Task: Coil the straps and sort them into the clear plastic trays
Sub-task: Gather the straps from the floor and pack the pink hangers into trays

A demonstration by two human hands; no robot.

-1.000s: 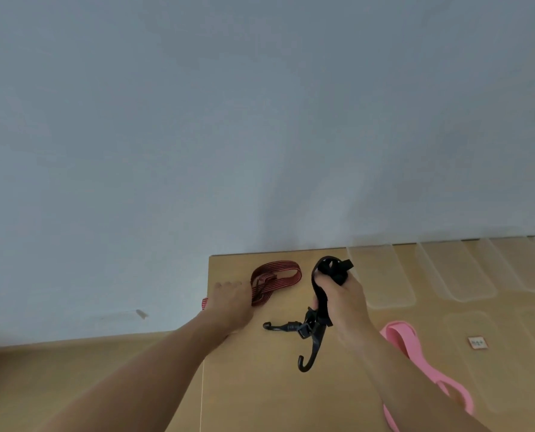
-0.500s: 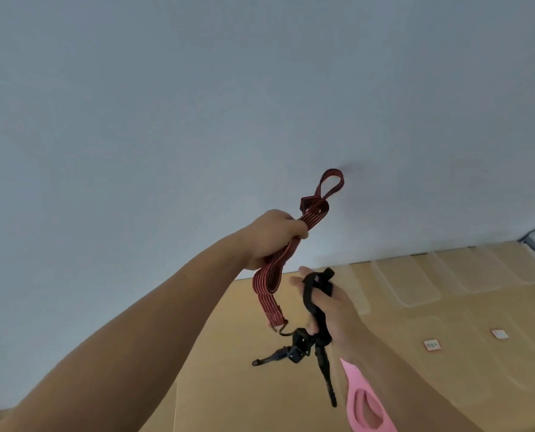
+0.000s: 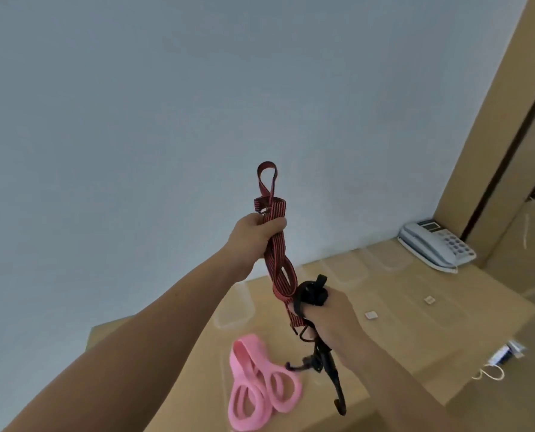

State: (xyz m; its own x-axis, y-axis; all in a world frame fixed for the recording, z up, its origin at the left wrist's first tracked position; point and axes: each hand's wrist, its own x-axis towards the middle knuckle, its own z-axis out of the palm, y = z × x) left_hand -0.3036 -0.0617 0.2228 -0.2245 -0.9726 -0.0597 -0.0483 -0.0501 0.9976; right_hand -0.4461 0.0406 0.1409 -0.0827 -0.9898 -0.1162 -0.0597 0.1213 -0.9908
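The red-and-black striped elastic strap (image 3: 279, 269) is held raised in the left hand (image 3: 253, 233), fingers clamped round its bunched loops. Its long axis runs near vertical, and the lower hooked end hangs just beside the right hand (image 3: 331, 319). The black hooked strap (image 3: 312, 294) is gripped there, fingers curled tight round it. The clear plastic trays (image 3: 351, 271) lie on the tabletop (image 3: 447, 322) beyond both hands, the right hand judged nearer. A pink looped strap (image 3: 253, 388) lies flat below.

Ribbed woven red strap (image 3: 278, 263), matt pink band (image 3: 253, 388), smooth wooden table (image 3: 465, 313).
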